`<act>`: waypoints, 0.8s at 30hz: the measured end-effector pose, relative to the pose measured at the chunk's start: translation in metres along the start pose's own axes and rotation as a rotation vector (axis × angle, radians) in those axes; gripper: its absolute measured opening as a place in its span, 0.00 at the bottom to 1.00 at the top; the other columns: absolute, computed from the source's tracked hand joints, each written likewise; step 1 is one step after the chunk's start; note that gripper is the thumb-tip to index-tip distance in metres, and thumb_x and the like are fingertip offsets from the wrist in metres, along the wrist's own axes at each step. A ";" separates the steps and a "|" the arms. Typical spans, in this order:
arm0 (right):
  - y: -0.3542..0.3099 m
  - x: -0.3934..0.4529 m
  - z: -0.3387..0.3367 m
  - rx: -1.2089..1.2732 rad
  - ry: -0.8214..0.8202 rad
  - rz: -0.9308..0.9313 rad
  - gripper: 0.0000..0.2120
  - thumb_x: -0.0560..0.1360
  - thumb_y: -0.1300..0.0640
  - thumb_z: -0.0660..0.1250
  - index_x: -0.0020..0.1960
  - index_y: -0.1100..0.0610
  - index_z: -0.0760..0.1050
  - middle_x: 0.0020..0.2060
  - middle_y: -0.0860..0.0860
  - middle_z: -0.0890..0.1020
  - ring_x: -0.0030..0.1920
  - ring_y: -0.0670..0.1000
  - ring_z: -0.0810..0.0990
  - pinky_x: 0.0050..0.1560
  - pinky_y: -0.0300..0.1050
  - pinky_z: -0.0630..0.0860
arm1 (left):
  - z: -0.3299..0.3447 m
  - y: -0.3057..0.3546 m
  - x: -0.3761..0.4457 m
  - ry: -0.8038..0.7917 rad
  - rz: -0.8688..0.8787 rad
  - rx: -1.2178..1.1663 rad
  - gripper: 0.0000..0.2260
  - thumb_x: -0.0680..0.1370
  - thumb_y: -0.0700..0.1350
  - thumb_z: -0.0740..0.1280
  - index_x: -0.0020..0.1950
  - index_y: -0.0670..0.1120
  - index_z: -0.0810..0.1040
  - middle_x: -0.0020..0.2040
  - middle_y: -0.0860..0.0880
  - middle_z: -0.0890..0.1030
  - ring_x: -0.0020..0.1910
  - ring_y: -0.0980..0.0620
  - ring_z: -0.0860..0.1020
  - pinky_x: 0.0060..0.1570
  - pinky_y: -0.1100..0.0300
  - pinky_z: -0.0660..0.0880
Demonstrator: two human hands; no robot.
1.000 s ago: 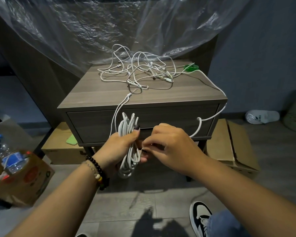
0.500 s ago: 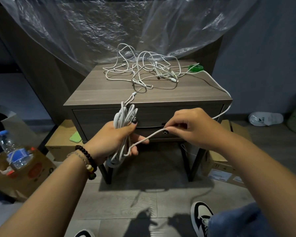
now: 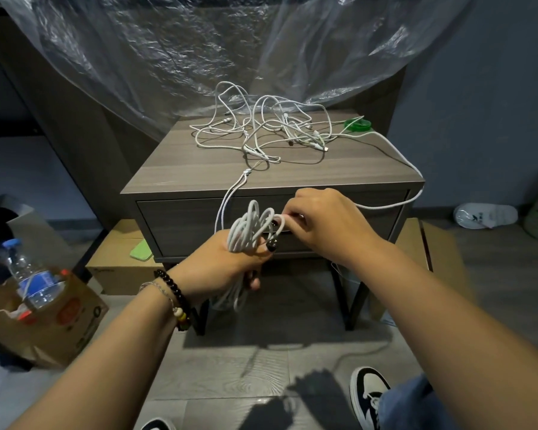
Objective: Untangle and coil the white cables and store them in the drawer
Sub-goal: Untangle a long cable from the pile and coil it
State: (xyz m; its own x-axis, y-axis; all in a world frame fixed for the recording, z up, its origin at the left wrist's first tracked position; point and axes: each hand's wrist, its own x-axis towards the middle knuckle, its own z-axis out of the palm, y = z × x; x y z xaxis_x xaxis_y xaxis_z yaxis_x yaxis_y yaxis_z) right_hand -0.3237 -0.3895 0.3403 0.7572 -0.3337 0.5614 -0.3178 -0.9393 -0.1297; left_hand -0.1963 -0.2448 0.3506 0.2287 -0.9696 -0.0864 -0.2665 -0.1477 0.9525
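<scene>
left hand grips a bundle of looped white cable in front of the closed grey wooden drawer. right hand pinches a strand at the bundle's top. tangled white cables lie toward the nightstand top's back edge.

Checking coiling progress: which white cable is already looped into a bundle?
The looped bundle gripped in the left hand, in front of the drawer. The right hand pinches its strand; the other cables lie tangled on the nightstand top.
</scene>
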 end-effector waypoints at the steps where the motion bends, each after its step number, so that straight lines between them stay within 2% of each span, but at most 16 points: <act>1: -0.001 0.002 -0.002 0.014 -0.015 -0.002 0.10 0.75 0.52 0.67 0.40 0.57 0.81 0.34 0.52 0.79 0.33 0.56 0.76 0.38 0.42 0.63 | -0.005 -0.001 0.000 0.010 0.009 0.045 0.05 0.78 0.38 0.65 0.42 0.41 0.73 0.28 0.48 0.73 0.25 0.56 0.73 0.29 0.64 0.73; 4: 0.002 0.008 -0.006 0.035 -0.094 -0.019 0.12 0.77 0.50 0.67 0.44 0.58 0.82 0.39 0.51 0.79 0.39 0.54 0.77 0.39 0.43 0.65 | -0.023 -0.005 0.002 0.060 0.049 0.255 0.04 0.77 0.39 0.67 0.43 0.45 0.75 0.27 0.55 0.76 0.26 0.62 0.72 0.31 0.65 0.73; 7: 0.009 0.013 -0.009 0.066 -0.126 -0.004 0.13 0.77 0.48 0.66 0.46 0.57 0.82 0.42 0.50 0.79 0.43 0.53 0.77 0.42 0.46 0.70 | -0.043 -0.012 0.001 0.112 0.069 0.439 0.06 0.77 0.40 0.67 0.44 0.50 0.76 0.32 0.58 0.78 0.30 0.67 0.74 0.34 0.71 0.70; 10: 0.014 0.013 -0.013 0.106 -0.156 0.030 0.12 0.76 0.48 0.68 0.46 0.56 0.82 0.41 0.49 0.79 0.42 0.51 0.77 0.43 0.50 0.74 | -0.050 -0.017 -0.002 0.125 0.066 0.482 0.06 0.77 0.40 0.67 0.44 0.52 0.76 0.36 0.57 0.77 0.33 0.68 0.74 0.36 0.71 0.70; 13: 0.020 0.013 -0.019 0.116 -0.163 0.078 0.10 0.75 0.48 0.69 0.45 0.55 0.83 0.39 0.47 0.78 0.40 0.48 0.75 0.43 0.50 0.74 | -0.050 -0.021 -0.006 0.123 0.055 0.478 0.09 0.77 0.41 0.67 0.40 0.53 0.74 0.31 0.60 0.76 0.29 0.68 0.73 0.33 0.72 0.68; 15: 0.025 0.011 -0.022 0.136 -0.157 0.118 0.09 0.75 0.49 0.70 0.46 0.54 0.83 0.39 0.47 0.77 0.40 0.47 0.74 0.43 0.49 0.73 | -0.052 -0.023 -0.007 0.123 0.041 0.493 0.09 0.77 0.42 0.68 0.40 0.54 0.74 0.31 0.60 0.76 0.30 0.68 0.74 0.32 0.71 0.67; 19: 0.038 0.005 -0.025 0.046 -0.122 0.157 0.05 0.75 0.56 0.69 0.48 0.55 0.83 0.42 0.50 0.79 0.45 0.52 0.77 0.45 0.50 0.72 | -0.062 -0.024 -0.008 0.138 0.026 0.510 0.03 0.78 0.44 0.67 0.49 0.51 0.77 0.41 0.55 0.78 0.37 0.61 0.75 0.38 0.67 0.69; 24: 0.056 -0.001 -0.036 -0.084 0.076 0.263 0.06 0.75 0.58 0.68 0.49 0.59 0.82 0.44 0.54 0.81 0.49 0.56 0.77 0.49 0.54 0.73 | -0.063 -0.022 -0.009 0.161 0.006 0.516 0.02 0.78 0.43 0.66 0.49 0.50 0.77 0.39 0.55 0.77 0.34 0.61 0.73 0.35 0.69 0.69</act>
State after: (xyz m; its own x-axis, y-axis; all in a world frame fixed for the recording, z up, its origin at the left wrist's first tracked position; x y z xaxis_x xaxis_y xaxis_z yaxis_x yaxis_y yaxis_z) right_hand -0.3630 -0.4392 0.3617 0.5984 -0.5554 0.5774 -0.5462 -0.8101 -0.2132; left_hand -0.1341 -0.2204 0.3489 0.3561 -0.9344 0.0029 -0.6840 -0.2586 0.6821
